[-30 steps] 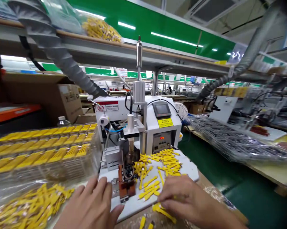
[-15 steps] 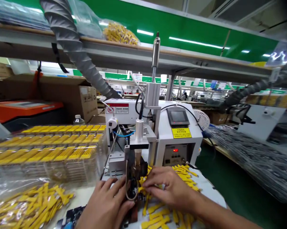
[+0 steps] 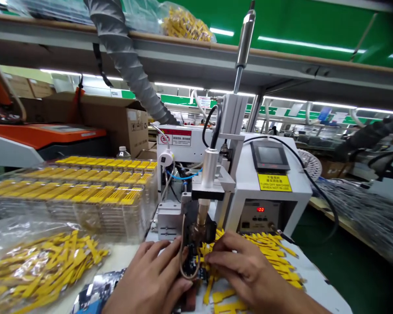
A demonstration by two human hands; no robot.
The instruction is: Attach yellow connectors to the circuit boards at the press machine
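My left hand (image 3: pixel 150 277) rests at the left of a small dark circuit board (image 3: pixel 192 257), its fingers stretched out and thumb near the board's lower end. At the board's other side my right hand (image 3: pixel 249 268) pinches a yellow strip (image 3: pixel 201 258), whose end reaches over the board. A metal machine head (image 3: pixel 209 170) with a narrow nozzle (image 3: pixel 202 212) stands just above and behind the board. A thin looped tube (image 3: pixel 189 277) curves down in front of the board. The fingertips of my right hand partly hide the strip.
Loose yellow strips (image 3: pixel 276 257) lie right of my right hand. On the left are a clear bag of yellow strips (image 3: pixel 57 270), stacked clear trays (image 3: pixel 118 218) and more circuit boards (image 3: pixel 98 285). Behind stands the white machine housing (image 3: pixel 229 205); a grey hose (image 3: pixel 118 48) hangs from above.
The view has turned left and tilted, so the machine appears farther right. Both hands stay at the board, and the yellow strip in my right hand now shows more clearly over it.
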